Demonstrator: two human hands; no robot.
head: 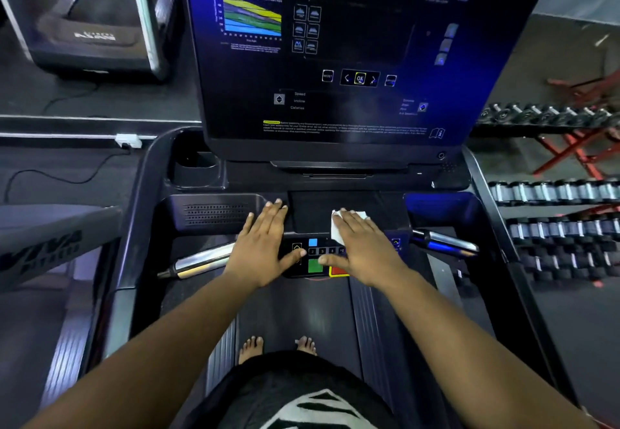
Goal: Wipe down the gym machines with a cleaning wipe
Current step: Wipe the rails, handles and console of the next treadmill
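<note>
Dumbbell racks [553, 190] right of fingers; console [335, 59] beyond reads "OK", "Speed"; right hand [360, 250] flat, pressing wipe [339, 227]; left hand [265, 244] flat, open.

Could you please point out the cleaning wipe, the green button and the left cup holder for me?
cleaning wipe [336, 229]: head view, left edge beside the fingers.
green button [314, 266]: head view, its middle.
left cup holder [196, 173]: head view, its front wall.

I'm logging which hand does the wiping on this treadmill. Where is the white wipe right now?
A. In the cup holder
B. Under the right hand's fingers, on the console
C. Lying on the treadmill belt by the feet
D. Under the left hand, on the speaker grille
B: the white wipe lies flat beneath the right hand, while the left hand rests bare on the console.
</note>
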